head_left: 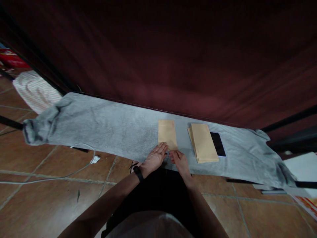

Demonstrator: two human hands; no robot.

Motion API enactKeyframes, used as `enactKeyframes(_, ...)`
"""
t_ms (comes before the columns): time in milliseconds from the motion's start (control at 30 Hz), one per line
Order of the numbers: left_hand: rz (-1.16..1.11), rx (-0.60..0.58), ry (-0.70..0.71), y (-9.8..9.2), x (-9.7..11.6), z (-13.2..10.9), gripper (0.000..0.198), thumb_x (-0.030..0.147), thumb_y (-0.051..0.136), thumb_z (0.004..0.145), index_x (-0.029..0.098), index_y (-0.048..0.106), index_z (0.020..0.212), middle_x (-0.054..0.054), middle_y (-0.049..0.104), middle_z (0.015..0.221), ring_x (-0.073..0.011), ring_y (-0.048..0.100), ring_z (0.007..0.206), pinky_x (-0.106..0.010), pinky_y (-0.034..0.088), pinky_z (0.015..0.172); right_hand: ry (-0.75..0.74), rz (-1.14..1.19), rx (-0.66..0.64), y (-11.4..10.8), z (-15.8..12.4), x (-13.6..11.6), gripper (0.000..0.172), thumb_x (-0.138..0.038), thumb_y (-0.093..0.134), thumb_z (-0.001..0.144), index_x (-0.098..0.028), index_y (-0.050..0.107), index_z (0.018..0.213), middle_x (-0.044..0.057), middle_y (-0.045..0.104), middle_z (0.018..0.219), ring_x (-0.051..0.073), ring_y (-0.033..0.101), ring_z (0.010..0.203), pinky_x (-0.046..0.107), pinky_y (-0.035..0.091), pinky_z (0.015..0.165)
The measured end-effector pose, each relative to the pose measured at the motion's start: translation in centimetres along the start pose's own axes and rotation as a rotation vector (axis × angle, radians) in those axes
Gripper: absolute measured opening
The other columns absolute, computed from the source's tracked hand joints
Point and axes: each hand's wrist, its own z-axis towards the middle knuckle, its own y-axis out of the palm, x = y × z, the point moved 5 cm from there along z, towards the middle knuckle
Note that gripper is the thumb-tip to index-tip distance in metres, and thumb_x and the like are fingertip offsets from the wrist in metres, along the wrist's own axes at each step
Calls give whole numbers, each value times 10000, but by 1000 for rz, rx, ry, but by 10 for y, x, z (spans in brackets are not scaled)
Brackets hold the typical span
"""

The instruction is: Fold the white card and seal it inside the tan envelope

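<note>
A tan paper envelope (167, 132) lies on the grey cloth in front of me, a small red mark near its upper right corner. My left hand (156, 156), with a dark band on its wrist, rests with fingers stretched out over the envelope's lower left edge. At the lower right corner, the fingers of my right hand (178, 160) are curled in and closed on the envelope's near edge. Part of that edge is hidden by my hands. Just to the right sits a stack of similar envelopes (204, 143), slightly fanned at its left side.
A dark tablet or phone (218, 144) lies partly under the stack. The grey cloth (111, 127) covers a long narrow surface before a dark red curtain (158, 66). A white cable (81, 168) crosses the tiled floor (61, 198) at left. Striped fabric (37, 89) lies beyond.
</note>
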Motion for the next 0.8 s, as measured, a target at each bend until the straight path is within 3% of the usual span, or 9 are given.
enactKeyframes(67, 49, 19, -3, -3, 3, -3, 504, 248, 354, 1020, 129, 412, 1506, -151, 418, 1578, -256, 314, 1504, -534, 199, 1246, -271, -390, 81, -3, -6, -12, 417, -373, 390, 1022, -167, 699, 1210, 145, 716, 1244, 260, 678, 1143, 424, 543, 986)
enactKeyframes(133, 81, 20, 12, -6, 8, -7, 523, 258, 378, 1007, 122, 402, 1512, -159, 412, 1580, -271, 310, 1505, -568, 140, 1250, -484, -690, 88, 5, -15, -15, 439, -309, 385, 1036, -153, 570, 1402, 152, 565, 1467, 267, 501, 1384, 491, 378, 1166)
enactKeyframes(200, 104, -5, 46, -6, 13, -9, 540, 265, 404, 992, 94, 405, 1504, -178, 410, 1577, -271, 319, 1502, -541, 152, 1253, -573, -873, 80, 14, -23, -10, 476, -284, 393, 1042, -141, 466, 1490, 156, 471, 1545, 279, 402, 1457, 567, 242, 1220)
enactKeyframes(267, 138, -44, 77, -5, 15, -10, 527, 229, 403, 983, 89, 423, 1490, -179, 419, 1571, -266, 332, 1496, -514, 194, 1246, -591, -938, 83, 18, -27, -2, 489, -252, 377, 1044, -134, 425, 1516, 157, 457, 1554, 282, 393, 1462, 589, 198, 1226)
enactKeyframes(500, 184, -101, 130, -9, 9, 1, 479, 78, 416, 960, 135, 492, 1430, -162, 474, 1538, -265, 386, 1468, -466, 334, 1185, -633, -937, 38, 12, -13, -2, 468, -197, 404, 1018, -118, 494, 1471, 136, 556, 1480, 251, 492, 1388, 453, 350, 1183)
enactKeyframes(800, 127, -176, 133, -16, -2, 5, 501, 20, 365, 940, 150, 465, 1414, -167, 470, 1538, -231, 395, 1464, -424, 376, 1154, -699, -1047, -93, 3, 10, -14, 434, -176, 483, 988, -129, 564, 1412, 146, 597, 1434, 266, 577, 1293, 404, 457, 1097)
